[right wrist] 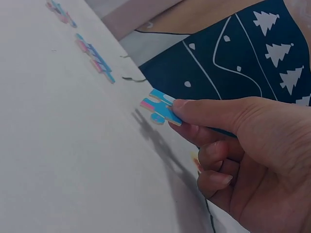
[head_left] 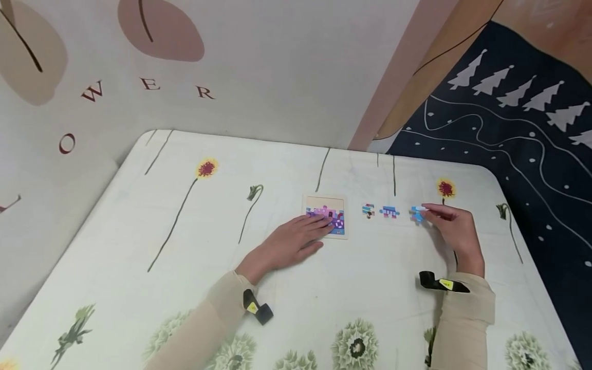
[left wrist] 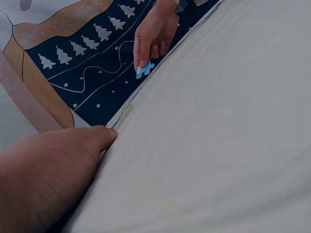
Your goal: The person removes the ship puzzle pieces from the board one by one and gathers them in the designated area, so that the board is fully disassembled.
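Observation:
A blue puzzle piece [right wrist: 160, 108] with a little pink on it is pinched between the thumb and fingertips of my right hand [head_left: 455, 231], raised above the cloth with its shadow below. My left hand [head_left: 293, 241] lies with straight fingers over the lower left of a shallow wooden puzzle tray [head_left: 325, 201]. Joined pink, purple and blue pieces [head_left: 339, 222] fill the tray's lower part, and bare wood shows along its top. Some of the picture is hidden under my left fingers. Between the tray and my right hand lie two loose puzzle pieces, one multicoloured [head_left: 368, 210], one blue and purple [head_left: 390, 211].
A white flower-printed cloth [head_left: 194, 298] covers the table. Behind it stands a pale wall [head_left: 277, 77] with printed letters. To the right is a dark blue wall section [head_left: 522, 139] with white trees. Each wrist carries a black camera strap [head_left: 444, 282].

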Demonstrator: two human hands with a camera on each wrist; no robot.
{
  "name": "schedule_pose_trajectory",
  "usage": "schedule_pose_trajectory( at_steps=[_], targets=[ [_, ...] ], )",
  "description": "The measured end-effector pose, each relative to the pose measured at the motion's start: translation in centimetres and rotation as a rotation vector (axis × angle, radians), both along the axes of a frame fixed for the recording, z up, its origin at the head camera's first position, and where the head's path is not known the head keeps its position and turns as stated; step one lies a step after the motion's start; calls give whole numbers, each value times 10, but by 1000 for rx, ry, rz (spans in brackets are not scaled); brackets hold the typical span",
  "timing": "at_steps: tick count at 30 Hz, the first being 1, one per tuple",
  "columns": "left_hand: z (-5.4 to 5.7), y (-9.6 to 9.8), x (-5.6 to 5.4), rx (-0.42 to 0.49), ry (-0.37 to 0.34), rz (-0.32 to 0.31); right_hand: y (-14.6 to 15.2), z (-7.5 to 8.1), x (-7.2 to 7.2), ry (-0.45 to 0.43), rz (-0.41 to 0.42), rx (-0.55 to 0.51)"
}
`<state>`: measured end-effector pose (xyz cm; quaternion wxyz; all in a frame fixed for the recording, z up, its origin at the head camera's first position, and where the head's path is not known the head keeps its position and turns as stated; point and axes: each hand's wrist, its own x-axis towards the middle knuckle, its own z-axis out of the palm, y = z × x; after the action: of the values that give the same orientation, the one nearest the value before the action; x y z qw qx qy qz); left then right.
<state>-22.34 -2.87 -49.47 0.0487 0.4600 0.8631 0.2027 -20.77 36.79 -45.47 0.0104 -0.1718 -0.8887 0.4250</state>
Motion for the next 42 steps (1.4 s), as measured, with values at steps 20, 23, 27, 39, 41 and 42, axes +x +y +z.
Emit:
schedule_pose_trajectory(
  at_steps=[20, 23, 27, 39, 41, 42],
  targets=[
    [3, 0, -2, -14, 18, 4, -7, -1, -11, -78, 42, 70],
    [4, 0, -2, -2, 15, 0, -8, -1, -13, -77, 40, 79],
    [3, 1, -2, 15, 11, -5, -8, -3, -14, -73, 28, 83],
    [2, 0, 0, 17, 5, -8, -9, -8, -14, -79, -6, 58],
    [3, 0, 0, 18, 6, -7, -9, -9, -15, -86, -13, 50],
    [2, 0, 0, 16, 5, -7, -9, -10, -15, -91, -15, 48]
  ],
)
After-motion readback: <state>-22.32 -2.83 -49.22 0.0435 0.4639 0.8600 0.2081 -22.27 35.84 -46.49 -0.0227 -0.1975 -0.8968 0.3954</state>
